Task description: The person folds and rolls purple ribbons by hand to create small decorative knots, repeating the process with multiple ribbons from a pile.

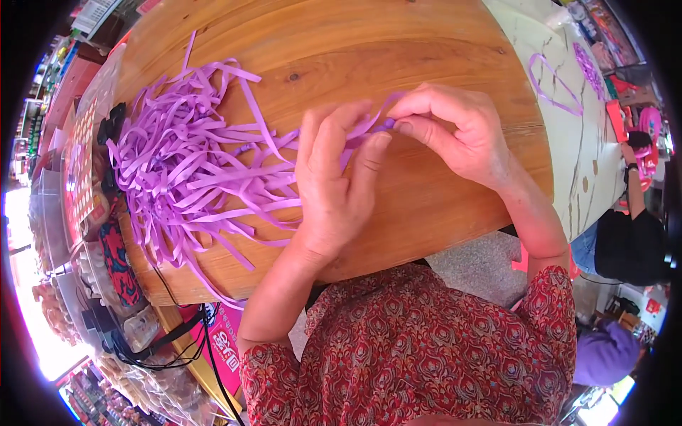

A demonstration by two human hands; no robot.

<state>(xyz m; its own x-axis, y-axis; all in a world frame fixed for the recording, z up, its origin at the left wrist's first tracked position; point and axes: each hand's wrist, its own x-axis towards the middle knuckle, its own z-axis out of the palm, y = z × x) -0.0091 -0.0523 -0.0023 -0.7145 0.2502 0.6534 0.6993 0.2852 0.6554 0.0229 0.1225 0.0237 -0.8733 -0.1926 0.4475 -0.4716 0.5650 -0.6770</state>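
Right fingers pinching purple ribbon, clear bags (contents unclear)

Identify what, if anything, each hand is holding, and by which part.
The right hand pinches a purple ribbon beside a small, darker purple lump. The left hand is blurred; whether it grips the ribbon cannot be told.

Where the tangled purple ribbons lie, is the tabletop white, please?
No, the tangled purple ribbons lie on a brown wooden tabletop.
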